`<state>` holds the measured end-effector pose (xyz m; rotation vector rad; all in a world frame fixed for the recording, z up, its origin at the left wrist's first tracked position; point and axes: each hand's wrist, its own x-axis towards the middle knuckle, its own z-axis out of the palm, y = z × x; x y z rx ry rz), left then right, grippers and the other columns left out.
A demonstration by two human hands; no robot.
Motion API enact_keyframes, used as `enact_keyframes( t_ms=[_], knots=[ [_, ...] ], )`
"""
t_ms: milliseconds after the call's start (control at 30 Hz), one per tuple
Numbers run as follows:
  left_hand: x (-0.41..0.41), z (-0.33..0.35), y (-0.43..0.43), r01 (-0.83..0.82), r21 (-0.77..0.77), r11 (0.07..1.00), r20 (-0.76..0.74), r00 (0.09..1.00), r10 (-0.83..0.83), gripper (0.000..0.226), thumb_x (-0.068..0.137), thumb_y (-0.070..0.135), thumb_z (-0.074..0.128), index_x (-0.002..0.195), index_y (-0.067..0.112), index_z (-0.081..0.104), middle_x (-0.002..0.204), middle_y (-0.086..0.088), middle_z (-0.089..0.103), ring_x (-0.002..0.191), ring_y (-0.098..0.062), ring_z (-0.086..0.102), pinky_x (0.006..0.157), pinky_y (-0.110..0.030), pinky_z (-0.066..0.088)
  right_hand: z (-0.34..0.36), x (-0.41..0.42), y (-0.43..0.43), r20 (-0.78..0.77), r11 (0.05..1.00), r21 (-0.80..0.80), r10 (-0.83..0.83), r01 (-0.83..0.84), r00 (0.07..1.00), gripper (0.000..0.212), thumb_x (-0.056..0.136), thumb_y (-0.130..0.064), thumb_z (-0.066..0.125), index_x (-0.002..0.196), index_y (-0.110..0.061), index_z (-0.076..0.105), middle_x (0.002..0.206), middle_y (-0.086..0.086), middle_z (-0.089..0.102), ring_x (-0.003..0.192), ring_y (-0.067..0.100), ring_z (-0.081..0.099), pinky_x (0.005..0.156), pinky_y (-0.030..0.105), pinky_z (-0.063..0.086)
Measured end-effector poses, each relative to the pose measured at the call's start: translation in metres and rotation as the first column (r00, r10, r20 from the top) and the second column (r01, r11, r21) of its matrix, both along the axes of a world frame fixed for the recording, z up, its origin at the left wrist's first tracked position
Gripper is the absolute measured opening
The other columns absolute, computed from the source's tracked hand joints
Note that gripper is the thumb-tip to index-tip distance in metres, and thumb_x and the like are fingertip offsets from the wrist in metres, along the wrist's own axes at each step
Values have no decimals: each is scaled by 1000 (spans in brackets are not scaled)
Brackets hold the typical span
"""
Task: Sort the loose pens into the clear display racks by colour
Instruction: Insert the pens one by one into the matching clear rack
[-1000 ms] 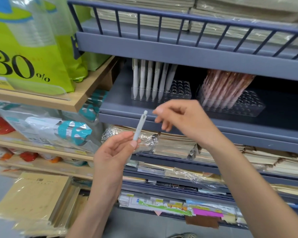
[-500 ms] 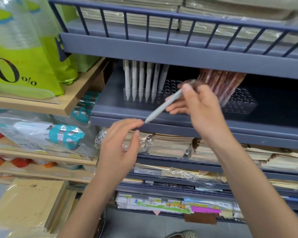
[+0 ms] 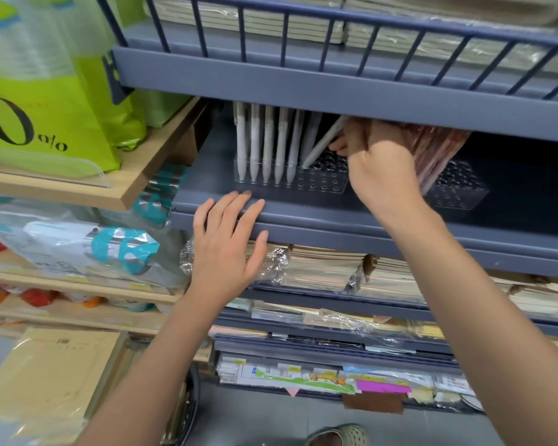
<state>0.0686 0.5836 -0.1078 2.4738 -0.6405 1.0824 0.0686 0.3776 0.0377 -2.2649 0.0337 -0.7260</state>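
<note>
Pinching the pale pen in the right hand, tilted, tip at the clear rack beside the white pens (pink pens behind the hand); resting the left hand, fingers straight, on the shelf edge

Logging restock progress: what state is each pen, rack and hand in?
loose pen, tilted, tip at left rack.
left rack, partly filled.
white pens, upright.
right rack, front holes empty.
pink pens, leaning.
right hand, pinches loose pen.
left hand, flat on shelf edge.
</note>
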Motion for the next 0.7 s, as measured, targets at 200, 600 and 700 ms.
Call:
enact_keyframes(
  t_ms=[200,600,700],
  knots=[
    [4,-4,-1,-6,1,1000,40,999,6,43,99,34,46,134,12,58,140,-10,56,133,-29,47,118,-44,18,6,26,10,-85,996,91,-5,13,996,27,99,-38,50,95,-14,62,80,5,72,77,19,71,88,43,55],
    [5,-5,-1,-15,8,1000,58,998,14,43,100,35,44,133,11,58,139,-11,57,133,-29,47,119,-43,17,6,34,20,-144,998,-59,-26,18,989,38,97,-44,51,109,-10,63,97,14,72,92,34,68,86,46,55],
    [5,-5,-2,-14,8,1000,56,998,14,43,100,35,44,133,11,58,139,-11,57,133,-29,48,119,-43,18,5,34,21,-133,999,-45,-35,30,990,39,96,-44,52,108,-8,63,92,14,72,90,35,68,85,47,55]
  ],
)
